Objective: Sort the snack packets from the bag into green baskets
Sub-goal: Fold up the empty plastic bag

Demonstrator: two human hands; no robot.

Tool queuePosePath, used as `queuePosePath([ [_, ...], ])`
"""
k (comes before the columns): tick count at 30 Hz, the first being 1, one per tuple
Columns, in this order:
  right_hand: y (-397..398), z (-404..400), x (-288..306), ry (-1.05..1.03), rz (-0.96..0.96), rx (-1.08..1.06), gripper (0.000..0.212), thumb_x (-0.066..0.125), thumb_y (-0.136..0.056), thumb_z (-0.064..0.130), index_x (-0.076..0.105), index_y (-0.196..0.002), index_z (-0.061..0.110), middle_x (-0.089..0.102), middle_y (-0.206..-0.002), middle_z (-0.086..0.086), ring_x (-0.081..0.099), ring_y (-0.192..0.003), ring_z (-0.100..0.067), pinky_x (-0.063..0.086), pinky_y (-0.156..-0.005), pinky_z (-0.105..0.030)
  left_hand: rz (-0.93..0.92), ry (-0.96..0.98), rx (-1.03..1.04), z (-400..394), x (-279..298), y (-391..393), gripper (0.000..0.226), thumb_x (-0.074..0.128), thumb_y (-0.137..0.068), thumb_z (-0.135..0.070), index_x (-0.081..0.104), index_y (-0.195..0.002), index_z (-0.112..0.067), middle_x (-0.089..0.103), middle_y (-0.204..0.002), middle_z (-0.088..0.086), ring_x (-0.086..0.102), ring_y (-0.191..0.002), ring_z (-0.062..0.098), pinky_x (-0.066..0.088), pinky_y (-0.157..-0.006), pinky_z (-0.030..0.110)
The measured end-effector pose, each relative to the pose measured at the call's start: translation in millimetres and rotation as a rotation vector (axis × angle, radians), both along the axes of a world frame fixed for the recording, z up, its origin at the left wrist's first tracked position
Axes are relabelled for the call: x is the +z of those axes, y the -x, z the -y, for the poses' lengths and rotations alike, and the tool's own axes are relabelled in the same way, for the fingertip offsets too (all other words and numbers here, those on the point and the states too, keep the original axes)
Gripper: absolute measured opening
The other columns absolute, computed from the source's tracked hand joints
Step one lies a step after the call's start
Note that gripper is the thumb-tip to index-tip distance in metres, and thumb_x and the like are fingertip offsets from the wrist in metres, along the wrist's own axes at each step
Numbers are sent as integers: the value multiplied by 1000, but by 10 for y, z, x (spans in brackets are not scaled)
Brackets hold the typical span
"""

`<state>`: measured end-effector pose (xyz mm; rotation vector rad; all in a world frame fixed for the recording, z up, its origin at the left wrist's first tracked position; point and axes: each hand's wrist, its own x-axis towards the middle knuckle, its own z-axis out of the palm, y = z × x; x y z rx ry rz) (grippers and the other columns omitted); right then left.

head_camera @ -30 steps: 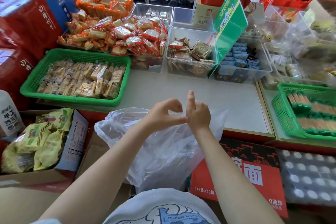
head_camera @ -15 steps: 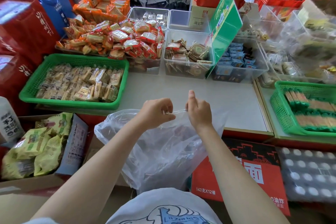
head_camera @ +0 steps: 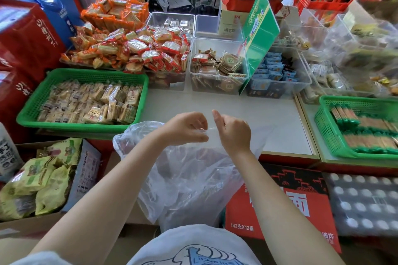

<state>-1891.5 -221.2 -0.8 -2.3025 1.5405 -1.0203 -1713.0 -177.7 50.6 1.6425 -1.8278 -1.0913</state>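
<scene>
Bag [head_camera: 189,178] sits before the table [head_camera: 237,112]; my left hand [head_camera: 185,128] and right hand [head_camera: 233,131] pinch its knotted top, probably to open it.

Both hands [head_camera: 210,129] curled, close together.

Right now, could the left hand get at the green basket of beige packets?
Probably yes, once freed: the left hand is pinching the clear plastic bag, but nothing stands between it and the open-topped green basket.
</scene>
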Motion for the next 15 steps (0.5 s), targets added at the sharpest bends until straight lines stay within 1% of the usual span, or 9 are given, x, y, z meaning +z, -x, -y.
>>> queuePosePath([
  [1, -19, -1, 13, -11, 9, 5, 69, 21, -101, 63, 45, -55, 17, 32, -47, 13, 40, -43, -17, 31, -57, -28, -11, 19, 0, 9, -3, 35, 24, 82, -80, -21, 64, -86, -34, 71, -99, -1, 68, -98, 16, 53, -95, 37],
  [3, -43, -2, 14, -39, 36, 17, 81, 18, -100, 66, 61, -60, 11, 51, -50, 3, 50, -46, -20, 36, -53, -28, -30, 63, -4, 30, -22, 101, 24, 83, -80, -19, 66, -88, -34, 72, -99, -2, 68, -97, 14, 54, -95, 35],
  [5, -47, -8, 20, -68, 64, 19, 80, 21, -100, 65, 68, -66, 11, 59, -55, 0, 55, -50, -20, 41, -51, -27, -47, 102, 5, 35, -33, 151, 23, 82, -80, -14, 68, -94, -27, 71, -95, -5, 69, -93, 13, 54, -92, 29],
  [7, -42, -16, 62, -122, 113, 10, 68, 32, -103, 57, 63, -61, 14, 51, -50, 5, 49, -47, -14, 32, -47, -23, -41, 137, 20, 27, -34, 176, 23, 81, -80, -13, 69, -98, -23, 70, -93, -5, 68, -89, 15, 55, -86, 26],
  [8, -37, -18, 83, -142, 132, -3, 63, 37, -104, 52, 54, -55, 16, 44, -47, 9, 43, -44, -10, 26, -46, -23, -29, 152, 31, 19, -38, 177, 22, 82, -80, -14, 69, -96, -22, 69, -90, -6, 67, -86, 15, 55, -83, 25],
  [10, -27, -23, 114, -164, 167, -38, 61, 43, -104, 44, 38, -49, 20, 34, -44, 9, 34, -41, -8, 18, -45, -22, 6, 187, 54, 8, -60, 159, 20, 82, -80, -16, 66, -87, -24, 65, -83, -10, 64, -79, 13, 54, -76, 27],
  [11, -21, -23, 118, -168, 188, -49, 61, 43, -104, 43, 35, -48, 20, 33, -43, 8, 32, -40, -8, 18, -45, -22, 21, 202, 62, 2, -75, 147, 21, 83, -79, -18, 64, -83, -25, 64, -79, -12, 62, -77, 13, 54, -75, 29],
  [13, -7, -16, 98, -168, 224, -53, 62, 42, -104, 44, 38, -49, 17, 36, -43, 6, 35, -40, -10, 21, -44, -24, 50, 225, 63, -12, -106, 132, 22, 85, -78, -21, 63, -81, -24, 63, -78, -13, 61, -76, 14, 54, -75, 33],
  [15, -8, -6, 72, -181, 246, -54, 64, 40, -104, 46, 44, -50, 12, 38, -44, 3, 38, -41, -13, 24, -44, -25, 86, 229, 69, -21, -132, 126, 26, 85, -77, -25, 61, -86, -23, 63, -81, -12, 63, -80, 18, 55, -78, 38],
])
